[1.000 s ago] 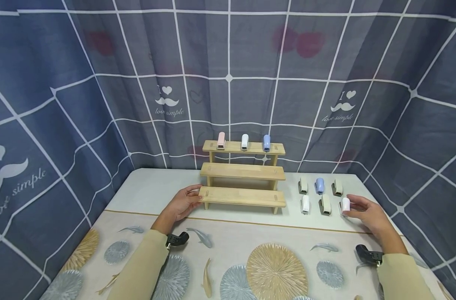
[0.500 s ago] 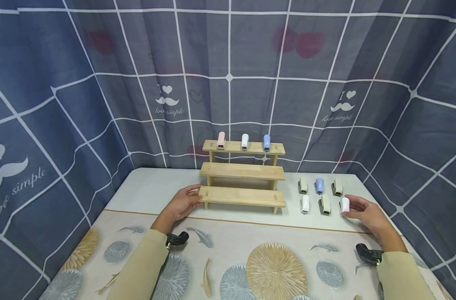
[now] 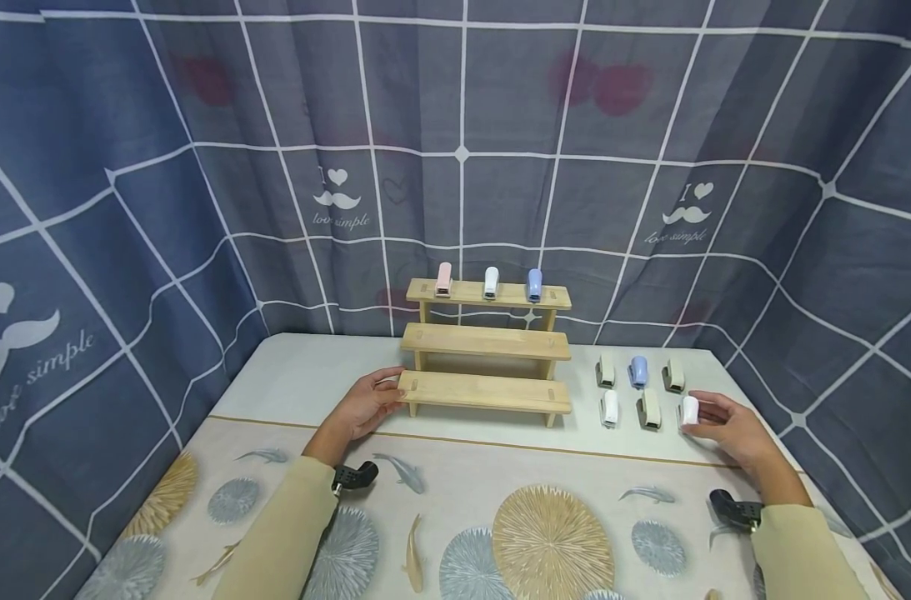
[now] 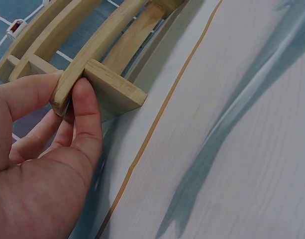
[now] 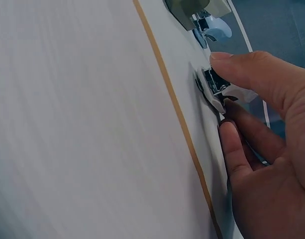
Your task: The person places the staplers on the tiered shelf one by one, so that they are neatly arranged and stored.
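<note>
A three-step wooden shelf [image 3: 485, 338] stands on the white table top. My left hand [image 3: 367, 406] pinches the left end of its lowest step, with the thumb on one side and fingers curled on the other in the left wrist view. At the right, my right hand [image 3: 733, 427] holds a small white stapler [image 3: 688, 410] between thumb and fingers, at the table surface. The right wrist view shows the thumb [image 5: 242, 64] along one side of it and the fingers at the other. A pink stapler [image 3: 443, 280], a white one and a blue one sit on the top step.
Several more small staplers stand in two rows right of the shelf, among them a blue one [image 3: 638, 372], a cream one [image 3: 649, 409] and a white one [image 3: 609, 408]. A patterned cloth [image 3: 425, 533] covers the near table. A checked curtain [image 3: 395, 192] hangs behind.
The head view has shifted very slightly. Both hands, the shelf and the staplers keep their places.
</note>
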The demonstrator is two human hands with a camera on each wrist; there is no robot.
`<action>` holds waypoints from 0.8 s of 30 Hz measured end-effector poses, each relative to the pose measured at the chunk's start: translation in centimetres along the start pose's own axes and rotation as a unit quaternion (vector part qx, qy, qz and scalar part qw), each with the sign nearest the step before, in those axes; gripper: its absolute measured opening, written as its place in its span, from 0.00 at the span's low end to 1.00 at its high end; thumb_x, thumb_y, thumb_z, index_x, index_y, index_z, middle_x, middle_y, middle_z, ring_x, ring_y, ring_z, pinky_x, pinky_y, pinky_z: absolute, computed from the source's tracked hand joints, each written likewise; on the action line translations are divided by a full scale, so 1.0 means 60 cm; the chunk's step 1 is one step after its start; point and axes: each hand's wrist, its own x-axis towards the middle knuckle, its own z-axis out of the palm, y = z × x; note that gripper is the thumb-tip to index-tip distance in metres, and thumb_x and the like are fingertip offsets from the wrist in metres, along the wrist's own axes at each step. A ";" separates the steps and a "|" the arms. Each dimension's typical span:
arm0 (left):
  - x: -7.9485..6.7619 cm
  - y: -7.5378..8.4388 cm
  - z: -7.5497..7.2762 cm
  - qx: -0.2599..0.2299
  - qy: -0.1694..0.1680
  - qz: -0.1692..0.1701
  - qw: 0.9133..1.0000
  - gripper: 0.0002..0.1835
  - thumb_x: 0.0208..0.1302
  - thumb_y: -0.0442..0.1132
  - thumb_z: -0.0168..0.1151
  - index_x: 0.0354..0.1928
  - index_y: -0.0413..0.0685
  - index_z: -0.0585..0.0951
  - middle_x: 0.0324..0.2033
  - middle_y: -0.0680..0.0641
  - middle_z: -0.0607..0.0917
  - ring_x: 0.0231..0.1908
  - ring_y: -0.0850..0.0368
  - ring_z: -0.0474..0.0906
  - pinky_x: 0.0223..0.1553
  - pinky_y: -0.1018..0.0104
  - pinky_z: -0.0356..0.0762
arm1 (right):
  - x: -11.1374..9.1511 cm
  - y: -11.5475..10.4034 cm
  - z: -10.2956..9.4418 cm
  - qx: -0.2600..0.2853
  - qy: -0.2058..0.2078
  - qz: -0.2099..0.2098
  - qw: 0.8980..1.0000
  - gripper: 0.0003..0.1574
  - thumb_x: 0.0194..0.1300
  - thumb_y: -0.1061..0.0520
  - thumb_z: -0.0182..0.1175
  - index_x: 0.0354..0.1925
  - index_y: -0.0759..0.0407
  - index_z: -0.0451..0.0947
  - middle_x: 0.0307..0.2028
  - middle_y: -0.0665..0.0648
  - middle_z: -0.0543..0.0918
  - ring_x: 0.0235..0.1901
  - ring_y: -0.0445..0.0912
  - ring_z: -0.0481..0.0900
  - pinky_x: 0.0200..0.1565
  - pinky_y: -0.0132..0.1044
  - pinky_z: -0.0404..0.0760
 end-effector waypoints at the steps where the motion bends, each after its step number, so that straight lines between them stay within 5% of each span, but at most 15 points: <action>1: 0.000 0.001 0.000 -0.001 -0.002 0.000 1.000 0.35 0.68 0.22 0.58 0.76 0.36 0.62 0.46 0.49 0.83 0.41 0.61 0.84 0.42 0.72 0.84 | 0.000 0.000 0.000 0.000 0.002 -0.001 1.000 0.58 0.54 0.50 0.79 0.73 0.69 0.62 0.66 0.78 0.71 0.40 0.19 0.67 0.40 0.17 0.77; 9: -0.002 0.004 0.001 -0.003 -0.005 0.002 1.000 0.35 0.69 0.22 0.58 0.76 0.34 0.61 0.46 0.48 0.82 0.40 0.62 0.83 0.41 0.73 0.84 | -0.007 -0.005 0.004 0.008 0.018 -0.013 1.000 0.56 0.54 0.51 0.79 0.72 0.68 0.64 0.65 0.78 0.72 0.39 0.18 0.69 0.38 0.17 0.76; 24: -0.003 0.005 0.000 -0.008 -0.009 0.002 1.000 0.35 0.69 0.22 0.58 0.76 0.34 0.61 0.45 0.48 0.82 0.40 0.62 0.83 0.42 0.73 0.84 | -0.033 -0.025 0.025 0.110 0.048 -0.002 0.993 0.53 0.54 0.59 0.78 0.73 0.64 0.63 0.66 0.75 0.68 0.39 0.20 0.75 0.39 0.20 0.82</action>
